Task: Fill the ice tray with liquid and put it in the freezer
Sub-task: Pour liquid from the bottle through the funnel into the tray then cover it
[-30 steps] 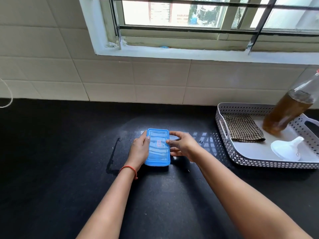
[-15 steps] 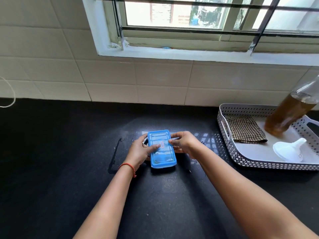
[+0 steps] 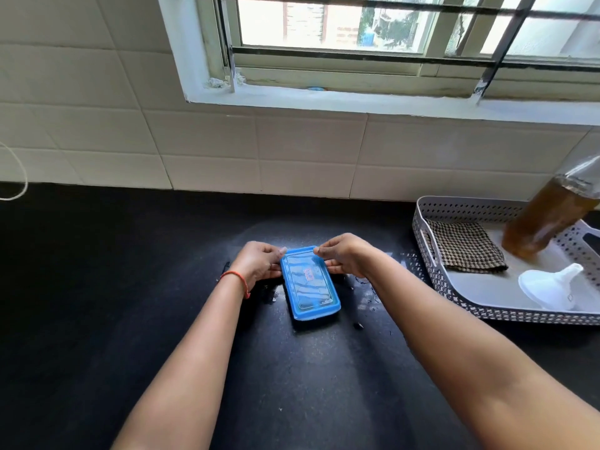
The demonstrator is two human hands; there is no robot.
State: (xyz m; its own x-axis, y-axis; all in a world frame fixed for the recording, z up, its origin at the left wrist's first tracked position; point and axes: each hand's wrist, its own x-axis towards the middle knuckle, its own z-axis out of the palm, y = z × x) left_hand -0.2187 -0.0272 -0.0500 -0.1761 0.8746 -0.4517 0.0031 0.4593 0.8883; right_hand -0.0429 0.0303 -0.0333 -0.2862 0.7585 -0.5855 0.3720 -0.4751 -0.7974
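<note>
fingers of the left hand pinch the far left corner of the blue ice tray, and those of the right hand close on its far right corner, so both hands are clamped on the tray's far end. the tray sits lidded on the dark surface, its long axis running away from the person, tilted slightly leftward at the far end, near end free. both hands are equally near. judging by the grip, the lid gets peeled up from the far edge first. the bottle of brown liquid and white funnel wait in the basket well to the right, nearer the right hand.
</note>
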